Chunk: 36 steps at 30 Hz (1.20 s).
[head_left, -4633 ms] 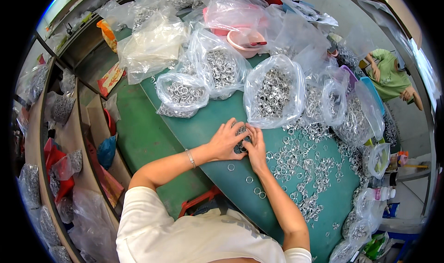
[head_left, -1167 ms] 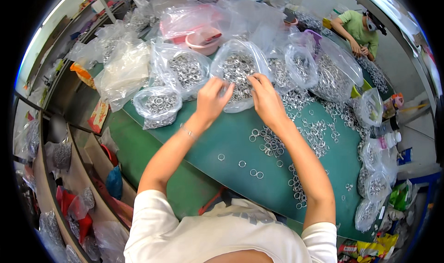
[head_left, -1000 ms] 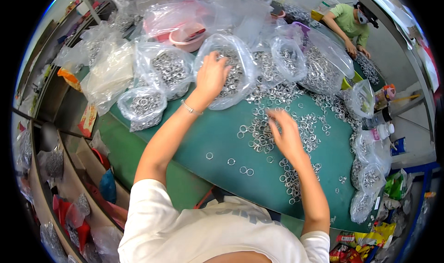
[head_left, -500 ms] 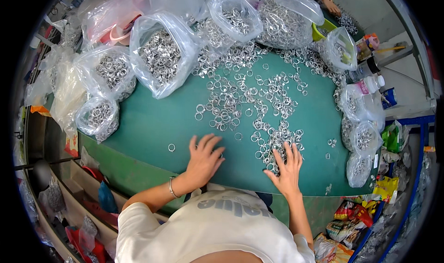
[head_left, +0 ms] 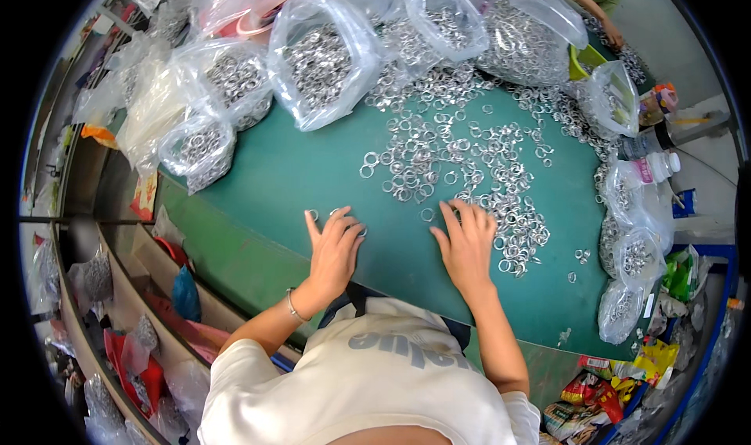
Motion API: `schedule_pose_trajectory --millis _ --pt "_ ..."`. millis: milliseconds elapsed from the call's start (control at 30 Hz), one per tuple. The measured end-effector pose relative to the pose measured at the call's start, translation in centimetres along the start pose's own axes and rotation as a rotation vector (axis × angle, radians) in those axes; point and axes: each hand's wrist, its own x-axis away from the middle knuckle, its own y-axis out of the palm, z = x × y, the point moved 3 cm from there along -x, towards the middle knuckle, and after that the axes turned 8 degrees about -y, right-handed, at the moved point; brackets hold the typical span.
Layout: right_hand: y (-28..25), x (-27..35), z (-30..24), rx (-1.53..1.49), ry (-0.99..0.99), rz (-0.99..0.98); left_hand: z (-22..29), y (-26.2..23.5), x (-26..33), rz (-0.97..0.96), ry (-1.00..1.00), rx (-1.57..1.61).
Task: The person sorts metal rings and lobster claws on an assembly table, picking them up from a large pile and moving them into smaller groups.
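On the green tabletop [head_left: 270, 187] lies a loose spread of silvery metal rings [head_left: 520, 234]. My left hand [head_left: 333, 249] rests near the front edge with its fingers apart. A few single rings show at its fingertips, one of them a ring [head_left: 314, 214] by the thumb-side or outer finger; which finger presses on which is hard to tell. My right hand [head_left: 468, 249] lies palm down at the left side of the ring spread, fingers stretched and thumb out. Just beyond its thumb is a lone ring [head_left: 427, 214].
Open clear bags of rings [head_left: 317, 66] line the far side, with a smaller bag [head_left: 199, 152] at the left. More bags [head_left: 635, 253] stand along the right edge near a white-capped bottle [head_left: 657, 167]. Another person's hand [head_left: 613, 34] is at the far right, beside a yellow-green basin [head_left: 585, 60].
My right hand has left the near ring pile and shifted left. My left hand is now beside the lone ring, its fingers more spread. The whole view has turned slightly.
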Motion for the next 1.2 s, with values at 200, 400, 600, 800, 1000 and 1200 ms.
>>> schedule_pose_trajectory --millis 200,400,600,800,1000,1200 --pt "0.9 0.5 -2.4 -0.138 -0.020 0.017 0.1 -2.2 0.5 0.119 -0.137 0.282" --pt "2.7 0.5 -7.0 -0.377 -0.155 -0.097 -2.8 -3.7 2.2 0.290 -0.347 0.347" --pt "5.2 -2.4 -8.5 -0.361 -0.108 -0.097 -6.9 -4.0 1.6 0.345 -0.424 0.342" --pt "4.9 -2.4 -8.4 -0.399 -0.030 -0.085 -6.6 -3.8 0.1 0.201 -0.237 0.362" --pt "4.9 -2.6 -7.5 -0.378 -0.027 -0.058 -7.6 -4.0 -0.1 0.156 -0.265 0.375" --pt "5.5 -5.7 -8.0 -0.403 -0.105 -0.032 -10.1 -4.3 -2.1 0.247 -0.302 0.246"
